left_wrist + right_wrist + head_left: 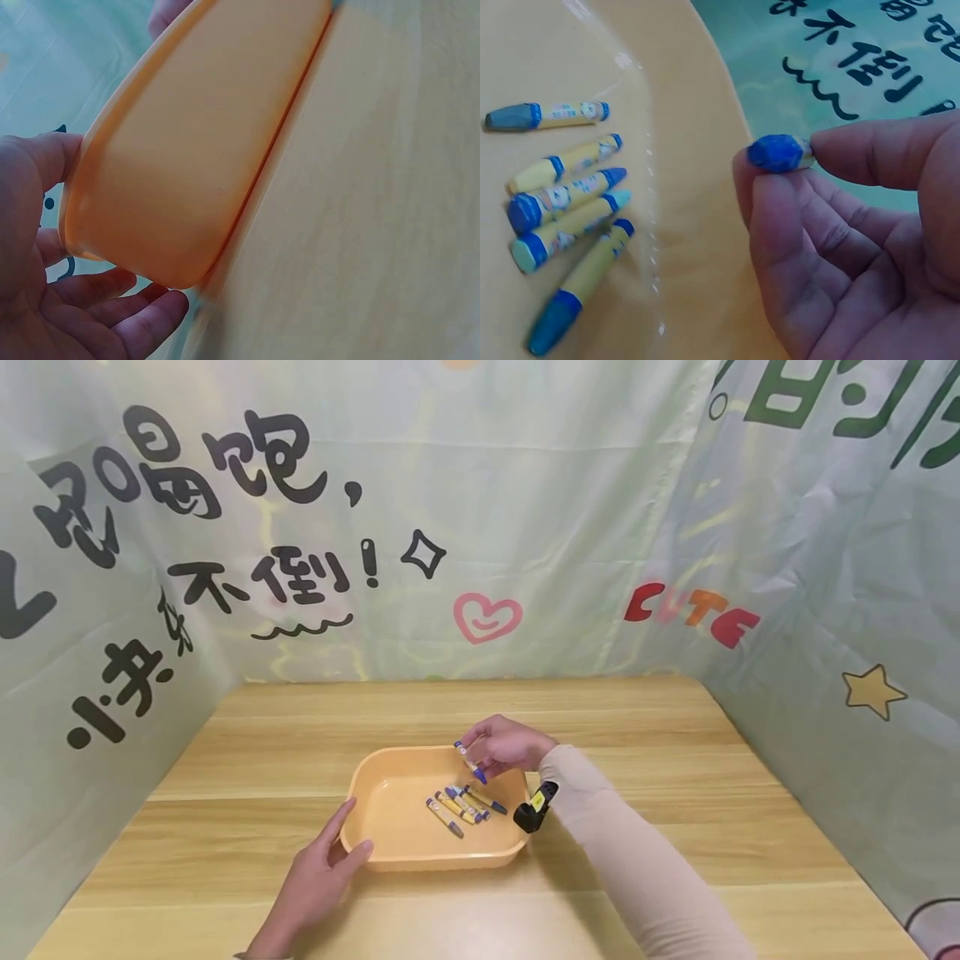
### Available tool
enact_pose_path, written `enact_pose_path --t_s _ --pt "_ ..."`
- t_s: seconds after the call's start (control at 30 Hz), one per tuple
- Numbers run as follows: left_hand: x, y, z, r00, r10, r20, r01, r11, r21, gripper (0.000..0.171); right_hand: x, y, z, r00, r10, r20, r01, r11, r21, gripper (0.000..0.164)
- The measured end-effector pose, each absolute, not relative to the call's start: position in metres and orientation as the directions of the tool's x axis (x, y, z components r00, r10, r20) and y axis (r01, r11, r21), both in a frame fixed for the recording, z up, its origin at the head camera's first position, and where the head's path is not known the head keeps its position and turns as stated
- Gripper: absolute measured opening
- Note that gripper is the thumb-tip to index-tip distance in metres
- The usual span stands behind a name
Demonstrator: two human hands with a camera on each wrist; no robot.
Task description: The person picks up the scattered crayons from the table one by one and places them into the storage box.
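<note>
My right hand pinches a blue crayon between thumb and fingers, above the far right side of an orange plastic tray. The crayon has a yellow wrapper, and its blue tip points down toward the tray in the head view. Below it, several other crayons lie loosely side by side on the tray floor, among them a dark grey-tipped crayon and a pale green one. At the tray's front left corner, my left hand grips the rim, its thumb and fingers spread around the outer wall.
The tray sits on a wood-grain table. Pale green printed cloth hangs behind the table and along both sides. A black wrist camera is strapped over the right sleeve and overlaps the tray's right edge in the head view.
</note>
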State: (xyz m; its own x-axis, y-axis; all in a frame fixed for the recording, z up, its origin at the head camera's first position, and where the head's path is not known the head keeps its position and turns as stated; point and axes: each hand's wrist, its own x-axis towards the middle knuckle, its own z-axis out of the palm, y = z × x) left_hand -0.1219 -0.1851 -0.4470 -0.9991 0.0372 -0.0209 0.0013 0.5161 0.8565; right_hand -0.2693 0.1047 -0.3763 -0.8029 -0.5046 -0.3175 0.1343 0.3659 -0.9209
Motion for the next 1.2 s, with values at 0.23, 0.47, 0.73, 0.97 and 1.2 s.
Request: enact_pose_path --t_s 0.23,0.47,0.73,0.97,1.2 --pt "-0.122 -0.185 -0.447 -0.999 0.042 -0.018 0.006 0.512 0.859 0.071 -0.270 0.085 -0.387 -0.772 -0.518 -0.368 0.113 0.458 -0.882 0.029" --pt "-0.122 -0.185 -0.447 -0.999 0.044 -0.008 0.015 0.502 0.865 0.071 -0.267 0.068 -0.396 -0.734 -0.536 -0.416 0.066 0.554 -0.830 0.021" --pt "-0.122 -0.184 -0.448 -0.999 0.037 0.004 0.022 0.510 0.860 0.070 -0.263 0.055 -0.399 -0.716 -0.534 -0.449 0.028 0.621 -0.784 0.014" --pt "-0.123 -0.184 -0.446 -0.999 0.038 0.012 0.030 0.530 0.847 0.070 -0.260 0.046 -0.397 -0.696 -0.533 -0.481 0.041 0.639 -0.768 0.012" --pt "-0.121 -0.183 -0.447 -1.000 0.016 -0.022 -0.009 0.549 0.836 0.070 -0.256 0.043 -0.397 -0.692 -0.542 -0.476 0.016 0.648 -0.761 0.009"
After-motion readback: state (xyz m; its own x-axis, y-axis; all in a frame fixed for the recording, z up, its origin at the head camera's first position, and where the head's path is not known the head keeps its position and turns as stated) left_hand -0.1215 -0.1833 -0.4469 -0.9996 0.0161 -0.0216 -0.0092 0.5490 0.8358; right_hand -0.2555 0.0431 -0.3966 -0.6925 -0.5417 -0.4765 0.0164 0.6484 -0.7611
